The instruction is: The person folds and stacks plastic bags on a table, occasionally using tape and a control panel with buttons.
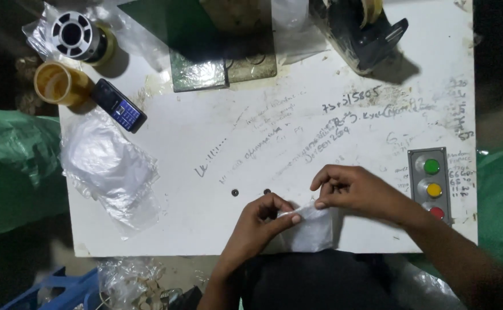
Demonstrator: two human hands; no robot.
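Op: Clear plastic, a small bag (310, 229), sits at the near edge of the white table (331, 80), about centre. I have both hands on it. My left hand (260, 221) pinches the bag's top left corner between thumb and forefinger; the other fingers are curled under. My right hand (357, 189) grips the top right edge with thumb and fingertips.

Obs: Is the bag flat on the table?

Op: Lower part lies over the near edge; the top is lifted slightly between my two hands. Contents: cannot tell, the film looks whitish.

Obs: Surroundings?

Op: Right of my right hand, just beside the wrist, a grey control box (432, 183) with three round buttons: green far, yellow middle, red near. Left, well apart from my hands, a pile of clear bags (111, 169). Far left corner: a dark phone (119, 106), an amber tape roll (56, 83) and a metal spool (76, 34) lying on plastic film. Far right: a black tape dispenser (366, 28). Far centre: a machine base on a green plate (197, 69). Two small dark dots (235, 192) on the table surface, just beyond my left hand. Handwriting covers the table's middle and right.

Obs: Off the table?

Op: Green sacks (10, 166) left and right; a blue crate (62, 290) near left.
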